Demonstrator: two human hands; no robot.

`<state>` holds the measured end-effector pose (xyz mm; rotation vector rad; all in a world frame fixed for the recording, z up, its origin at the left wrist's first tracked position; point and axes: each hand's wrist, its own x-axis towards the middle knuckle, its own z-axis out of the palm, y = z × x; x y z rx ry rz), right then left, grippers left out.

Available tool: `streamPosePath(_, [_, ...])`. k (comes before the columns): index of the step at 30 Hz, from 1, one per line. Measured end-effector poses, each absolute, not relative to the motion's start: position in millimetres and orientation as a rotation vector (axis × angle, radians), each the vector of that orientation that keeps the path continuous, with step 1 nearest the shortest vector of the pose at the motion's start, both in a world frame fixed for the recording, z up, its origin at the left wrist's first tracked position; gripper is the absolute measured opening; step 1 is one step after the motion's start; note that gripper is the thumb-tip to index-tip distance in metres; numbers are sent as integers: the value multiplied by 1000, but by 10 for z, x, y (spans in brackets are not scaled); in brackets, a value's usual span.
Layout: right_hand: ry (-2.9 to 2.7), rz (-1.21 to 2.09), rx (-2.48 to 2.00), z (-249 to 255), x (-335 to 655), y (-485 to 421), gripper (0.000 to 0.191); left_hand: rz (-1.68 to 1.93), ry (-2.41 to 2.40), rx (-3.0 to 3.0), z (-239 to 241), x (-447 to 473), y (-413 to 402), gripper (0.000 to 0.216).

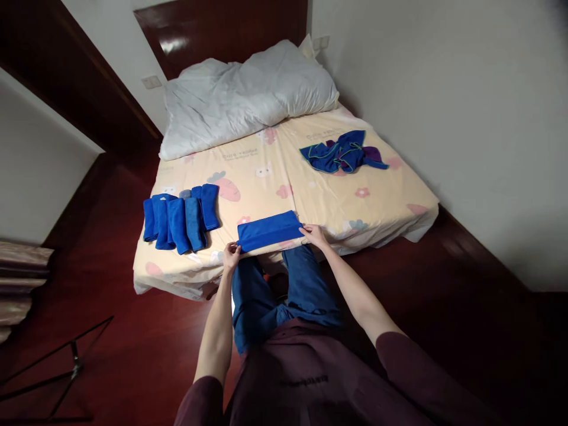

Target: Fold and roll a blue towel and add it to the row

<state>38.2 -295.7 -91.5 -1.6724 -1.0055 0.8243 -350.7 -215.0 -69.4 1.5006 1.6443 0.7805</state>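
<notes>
- lying at the bed's [381,195] near edge: a blue towel [269,229], folded into a flat strip.
- left hand [231,255] and right hand [313,235] each pinching one end.

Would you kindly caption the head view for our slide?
Both hands, left hand and right hand, hold a folded blue towel at the bed edge.
</notes>
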Motion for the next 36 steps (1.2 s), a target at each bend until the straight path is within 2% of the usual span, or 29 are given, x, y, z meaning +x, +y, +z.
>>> streamPosePath(3, [-1018,795,-1706,-933,374,-2934,27,748,1689,1544,-653,-3477,-2153,23])
streamPosePath(6, [-1023,721,-1761,-879,336,-2924,34,748,1742,1603,-546,-3418,-2189,37])
streamPosePath(9, [-1190,412,-1771,-715,273,-2951,51,772,1755,1894,-389,-3337,-2253,56])
streamPosePath(12, [-1570,160,-1688,-539,210,-3014,50,687,1547,2385,-282,-3248,-2315,64])
streamPosePath(17, [-2089,246,-1688,-559,189,-3121,53,287,1358,2629,-386,-3162,-2378,67])
streamPosePath(21, [-2104,245,-1809,-679,219,-3118,59,152,1424,2628,-491,-3152,-2371,78])
streamPosePath(24, [-2132,228,-1802,-664,215,-3045,63,78,1438,2642,-464,-3128,-2311,76])
streamPosePath(29, [-2084,251,-1826,-586,194,-2971,70,78,1455,2622,-388,-3137,-2233,63])
streamPosePath(36, [-2047,363,-1693,-669,298,-3260,70,189,1337,2660,-509,-3381,-2458,69])
